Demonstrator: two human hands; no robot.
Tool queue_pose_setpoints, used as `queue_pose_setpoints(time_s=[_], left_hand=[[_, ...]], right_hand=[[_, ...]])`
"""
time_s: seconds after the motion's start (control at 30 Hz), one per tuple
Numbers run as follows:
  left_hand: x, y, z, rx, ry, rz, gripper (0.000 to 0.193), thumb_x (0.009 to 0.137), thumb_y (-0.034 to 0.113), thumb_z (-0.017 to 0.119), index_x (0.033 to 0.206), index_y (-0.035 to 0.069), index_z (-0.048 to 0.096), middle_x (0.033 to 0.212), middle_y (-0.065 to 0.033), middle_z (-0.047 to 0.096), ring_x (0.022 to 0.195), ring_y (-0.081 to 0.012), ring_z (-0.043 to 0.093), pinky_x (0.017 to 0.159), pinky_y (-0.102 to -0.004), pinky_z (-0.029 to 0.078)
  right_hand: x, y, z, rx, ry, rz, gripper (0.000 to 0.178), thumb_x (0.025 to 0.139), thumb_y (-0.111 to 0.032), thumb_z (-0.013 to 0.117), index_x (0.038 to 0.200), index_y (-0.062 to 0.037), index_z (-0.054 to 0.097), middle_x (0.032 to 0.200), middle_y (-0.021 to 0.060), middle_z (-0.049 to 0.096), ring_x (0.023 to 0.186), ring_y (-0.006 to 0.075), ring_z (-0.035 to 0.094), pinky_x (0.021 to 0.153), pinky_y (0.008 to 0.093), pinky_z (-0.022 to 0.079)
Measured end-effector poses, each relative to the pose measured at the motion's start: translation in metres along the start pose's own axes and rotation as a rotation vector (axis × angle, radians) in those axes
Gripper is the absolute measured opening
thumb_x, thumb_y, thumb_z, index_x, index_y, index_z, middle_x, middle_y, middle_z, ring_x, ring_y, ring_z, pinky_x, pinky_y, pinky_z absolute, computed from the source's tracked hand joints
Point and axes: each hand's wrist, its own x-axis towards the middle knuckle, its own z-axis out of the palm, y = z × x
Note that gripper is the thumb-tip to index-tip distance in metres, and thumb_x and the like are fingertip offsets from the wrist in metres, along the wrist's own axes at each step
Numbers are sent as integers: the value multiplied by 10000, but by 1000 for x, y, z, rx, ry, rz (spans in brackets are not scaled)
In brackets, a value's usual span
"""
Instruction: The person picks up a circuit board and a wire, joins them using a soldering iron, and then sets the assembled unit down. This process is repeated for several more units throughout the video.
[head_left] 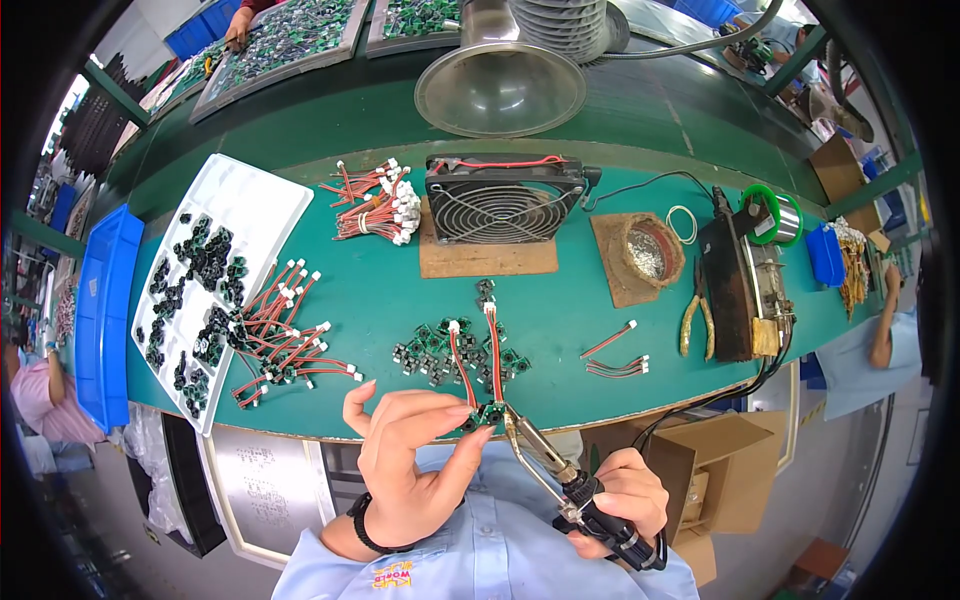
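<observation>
- Counter (555, 365): smooth matte green top, edge bowed by the lens.
- White tray (262, 195): thin, glossy, ribbed into sections; carries heaps of small black-and-green parts, some with wire leads spilling off its right side.
- Blue bin (105, 310): smooth plastic, shallow, left of the tray.
- Fan (503, 205): black square frame, concentric wire guard, standing on a flat brown board (490, 262).
- Wire bundle (375, 218): thin red leads, white plastic connectors, just left of the fan.
- Metal hood (500, 90): flared and shiny, ribbed duct beside it.
- Round pot (655, 250): rough, crusted brown rim, silvery crumbs inside.
- Pliers (698, 315): yellow handles, worn, beside a dark metal box (728, 290). Green-flanged spool (771, 215) of silvery wire at the box's far end.
- Loose leads (612, 355): a few, slim, white-ended, lying right of the board pile (435, 350), which is a jumble of tiny green PCBs.
- Work piece: small circuit board (487, 414), green with black parts, at the near edge of the counter. Two red-and-black leads (496, 360) run up from it, white connectors at their far ends.
- Left hand (415, 445): fingers pinching the board between thumb and index.
- Right hand (625, 495): fingers wrapped round a soldering iron (548, 452). Black grip, bare metal barrel, thin bent tube alongside. Tip is right at the board; can't tell if it's touching.
</observation>
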Motion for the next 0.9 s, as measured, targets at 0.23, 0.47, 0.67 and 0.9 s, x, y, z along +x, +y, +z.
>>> queue_pose_setpoints(time_s=[0.23,0.47,0.67,0.9], left_hand=[[0,0,1,5,-4,3,331,637,41,763,908,93,581,851,-38,647,752,-173,591,967,-401,216],[-1,-2,-2,13,-2,10,341,642,39,762,921,94,573,856,-41,646,754,-173,592,966,-401,215],[-2,-2,-3,-35,-11,6,360,651,37,758,945,96,559,860,-41,647,755,-162,592,969,-398,212],[-4,1,-7,-70,-10,13,360,658,38,757,950,96,556,865,-38,649,758,-150,597,974,-396,207]], right_hand=[[-1,0,0,10,2,3,525,623,-155,804,1062,-27,546,636,48,584,522,180,541,604,304,456],[-7,3,-4,22,37,-17,505,655,-177,787,1068,-25,541,679,64,593,536,173,553,609,300,456],[-27,17,12,-127,510,235,348,803,-78,626,1114,-37,475,893,96,611,600,135,567,625,286,466],[0,73,3,-340,560,605,407,828,9,581,1219,-38,479,991,88,583,914,127,552,784,241,443]])
